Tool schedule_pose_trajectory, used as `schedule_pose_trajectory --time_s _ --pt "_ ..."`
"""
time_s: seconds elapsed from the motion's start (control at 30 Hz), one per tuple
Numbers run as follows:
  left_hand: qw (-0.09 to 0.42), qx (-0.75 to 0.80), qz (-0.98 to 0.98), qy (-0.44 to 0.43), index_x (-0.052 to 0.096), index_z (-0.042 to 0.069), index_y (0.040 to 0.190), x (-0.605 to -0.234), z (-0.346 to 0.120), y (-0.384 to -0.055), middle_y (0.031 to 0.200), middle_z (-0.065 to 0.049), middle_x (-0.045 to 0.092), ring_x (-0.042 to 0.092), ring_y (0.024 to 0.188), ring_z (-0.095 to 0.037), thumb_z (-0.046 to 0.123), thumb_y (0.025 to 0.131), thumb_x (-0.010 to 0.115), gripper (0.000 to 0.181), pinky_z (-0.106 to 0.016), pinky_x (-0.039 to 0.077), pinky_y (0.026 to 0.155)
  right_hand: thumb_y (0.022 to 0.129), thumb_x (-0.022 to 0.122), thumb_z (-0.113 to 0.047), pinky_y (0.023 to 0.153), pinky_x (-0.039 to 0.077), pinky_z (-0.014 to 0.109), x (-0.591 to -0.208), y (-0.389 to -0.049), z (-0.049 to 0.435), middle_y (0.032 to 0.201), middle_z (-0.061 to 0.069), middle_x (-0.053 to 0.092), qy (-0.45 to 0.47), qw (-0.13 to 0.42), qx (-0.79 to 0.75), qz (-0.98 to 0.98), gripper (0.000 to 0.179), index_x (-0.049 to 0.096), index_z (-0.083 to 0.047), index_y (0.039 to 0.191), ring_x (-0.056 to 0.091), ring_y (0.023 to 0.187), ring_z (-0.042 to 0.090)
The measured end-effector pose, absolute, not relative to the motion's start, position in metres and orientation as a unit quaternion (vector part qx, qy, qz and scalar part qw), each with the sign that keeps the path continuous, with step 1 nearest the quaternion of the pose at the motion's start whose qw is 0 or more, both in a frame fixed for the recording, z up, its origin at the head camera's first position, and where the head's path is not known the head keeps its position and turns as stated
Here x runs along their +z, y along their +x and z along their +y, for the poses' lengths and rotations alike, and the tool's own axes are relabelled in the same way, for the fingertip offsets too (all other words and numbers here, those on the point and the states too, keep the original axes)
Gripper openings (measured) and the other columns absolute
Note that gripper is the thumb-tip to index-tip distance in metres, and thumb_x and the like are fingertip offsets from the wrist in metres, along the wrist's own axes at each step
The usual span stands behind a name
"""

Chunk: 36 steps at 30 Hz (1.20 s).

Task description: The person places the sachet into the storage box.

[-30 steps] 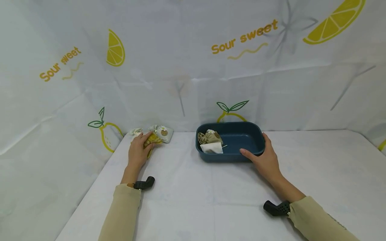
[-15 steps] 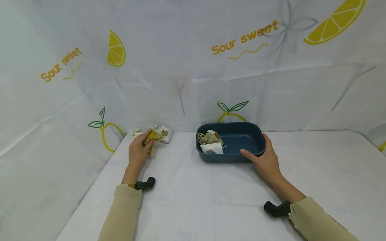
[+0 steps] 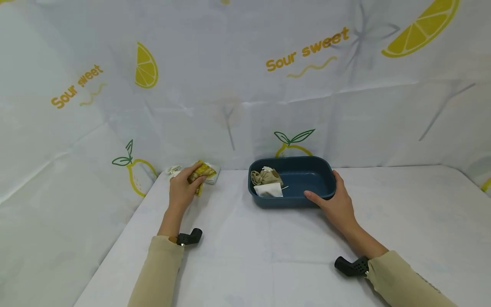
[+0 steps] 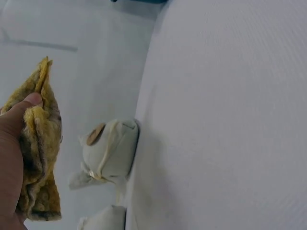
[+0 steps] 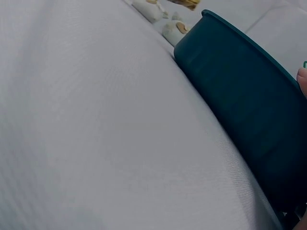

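Note:
My left hand [image 3: 182, 189] pinches a fuzzy yellow-and-brown cloth [image 4: 41, 148] between thumb and fingers, lifted off the table. Below and behind it, pale drawstring pouches [image 4: 108, 148] lie against the back wall; one has a round brown tag. In the head view the hand and cloth partly cover these pouches. My right hand [image 3: 338, 204] grips the right end of a dark blue oblong bin [image 3: 268, 204], thumb over the front rim, fingers round the side. In the bin's left part lie a tan drawstring pouch [image 3: 272, 177] with a white flower and a small white pouch [image 3: 268, 190].
A white cloth covers the table [image 3: 245, 256]. A white hanging sheet [image 3: 215, 106] with lemon prints rises right behind the bin and pouches, and another side of it slopes along the left edge. Each wrist wears a black camera mount [image 3: 190, 237].
My left hand has lifted the yellow-and-brown cloth from beside the pale pouches and moved slightly right, over them. My right hand and the bin have stayed in place.

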<state>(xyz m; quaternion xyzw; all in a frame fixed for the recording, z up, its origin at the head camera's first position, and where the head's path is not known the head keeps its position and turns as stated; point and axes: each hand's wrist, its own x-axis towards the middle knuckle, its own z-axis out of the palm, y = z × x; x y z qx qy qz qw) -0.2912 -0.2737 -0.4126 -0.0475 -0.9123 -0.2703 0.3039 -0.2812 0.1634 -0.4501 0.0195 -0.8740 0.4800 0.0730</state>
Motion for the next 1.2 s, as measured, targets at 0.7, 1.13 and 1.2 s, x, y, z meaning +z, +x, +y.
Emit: schedule_pose_trajectory --time_s 0.7,1.13,1.2 --pt "0.312 -0.284 -0.887 -0.189 0.068 0.017 0.133 -0.361 -0.19 -0.291 0.127 -0.009 0.071 0.068 0.115 -0.027 0.019 0.089 0.077 0.044 -0.042 0.058 0.09 0.086 0.074 -0.055 0.118 0.025 0.069 -0.449 -0.28 0.164 0.169 0.021 0.015 0.016 0.069 0.486 -0.871 0.115 0.0 -0.013 0.164 0.022 0.153 0.047" --pt "0.278 -0.268 -0.874 -0.296 0.066 0.023 0.136 -0.354 -0.124 -0.298 0.126 -0.002 0.071 0.069 0.114 -0.019 0.02 0.088 0.078 0.049 -0.033 0.059 0.091 0.086 0.075 -0.054 0.118 0.026 0.068 -0.453 -0.281 0.165 0.169 0.021 0.016 0.02 0.081 0.485 -0.871 0.115 0.002 -0.012 0.164 0.023 0.153 0.046" --pt "0.271 -0.263 -0.874 -0.304 0.066 0.023 0.135 -0.356 -0.115 -0.299 0.124 -0.001 0.072 0.07 0.112 -0.018 0.019 0.087 0.079 0.051 -0.033 0.059 0.09 0.086 0.075 -0.054 0.118 0.026 0.068 -0.453 -0.281 0.165 0.169 0.02 0.016 0.022 0.083 0.485 -0.87 0.114 0.003 -0.012 0.164 0.023 0.153 0.046"
